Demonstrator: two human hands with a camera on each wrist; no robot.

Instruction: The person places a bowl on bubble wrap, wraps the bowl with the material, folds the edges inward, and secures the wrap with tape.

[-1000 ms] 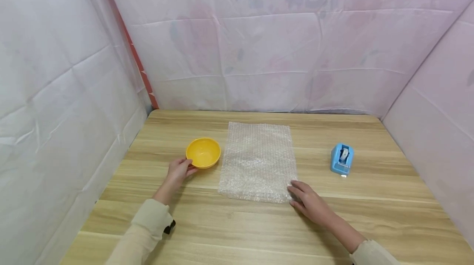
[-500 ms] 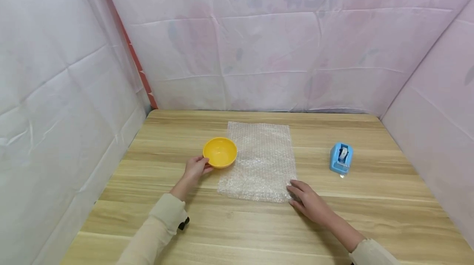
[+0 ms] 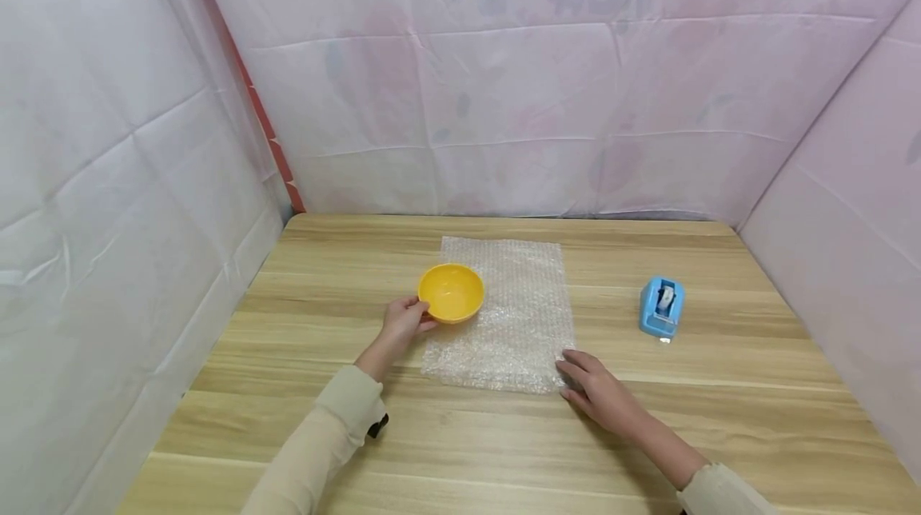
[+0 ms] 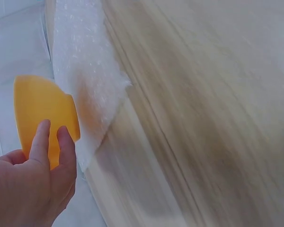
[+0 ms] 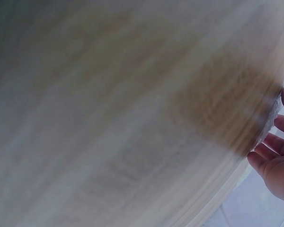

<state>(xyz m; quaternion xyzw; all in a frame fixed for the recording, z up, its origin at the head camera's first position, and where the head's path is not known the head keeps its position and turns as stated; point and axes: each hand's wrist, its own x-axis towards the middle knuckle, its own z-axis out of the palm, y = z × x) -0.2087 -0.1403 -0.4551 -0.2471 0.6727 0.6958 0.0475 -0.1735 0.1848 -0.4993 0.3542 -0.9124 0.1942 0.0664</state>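
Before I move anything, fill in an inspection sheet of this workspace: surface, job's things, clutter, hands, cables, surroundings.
Surface: wood-grain table, bubble wrap spread flat on it.
Job's things: yellow bowl, mouth up, over the wrap's left part and apparently raised off it; blue tape dispenser on the table, right of the wrap and apart from it.
Clutter: nothing seen.
Hands: left hand holds the bowl at its near left side; right hand touches the wrap's near right corner.
Cables: nothing seen.
Surroundings: pale, creased sheets behind and at both sides; red strip at the back left corner.
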